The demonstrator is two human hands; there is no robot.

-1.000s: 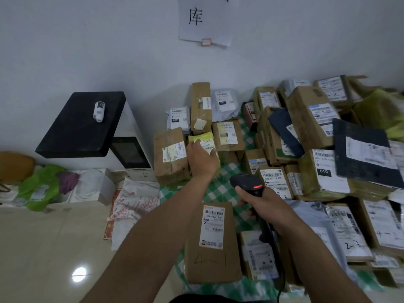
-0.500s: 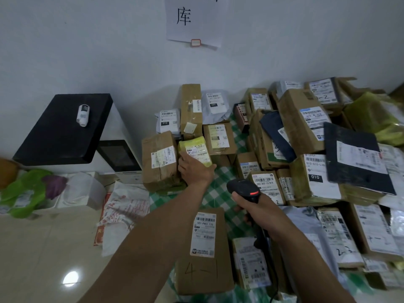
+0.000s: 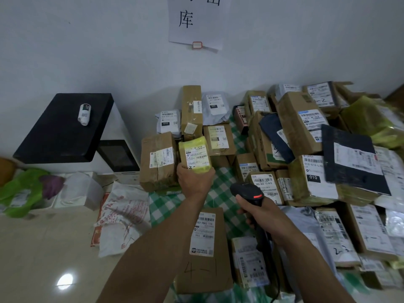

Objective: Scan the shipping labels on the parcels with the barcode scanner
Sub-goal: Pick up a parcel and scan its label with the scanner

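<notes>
- Far out at nine o'clock stands a black-topped cabinet (image 3: 63,127) with a small white bottle (image 3: 84,114) lying on it; neither is part of my job.
- Just left of centre, my left hand (image 3: 194,182) grasps the lower end of the yellow parcel (image 3: 194,149) and holds it tipped up so its shipping label (image 3: 196,157) faces me. A brown box (image 3: 157,160) sits at the parcel's nine o'clock, and more of the pile is behind it at twelve.
- At four o'clock from that parcel, my right hand (image 3: 262,213) is wrapped round the grip of the barcode scanner (image 3: 247,190). The scanner's head points toward eleven o'clock, near the label but not touching it.
- I judge the step in hand to be presenting this label for a read. Next I need the scanner squared onto the barcode strip and the parcel held steady; the glossy wrap may throw glare.
- From three to five o'clock lie the other parcels (image 3: 306,132), most with labels up, over the checked cloth (image 3: 166,206).
</notes>
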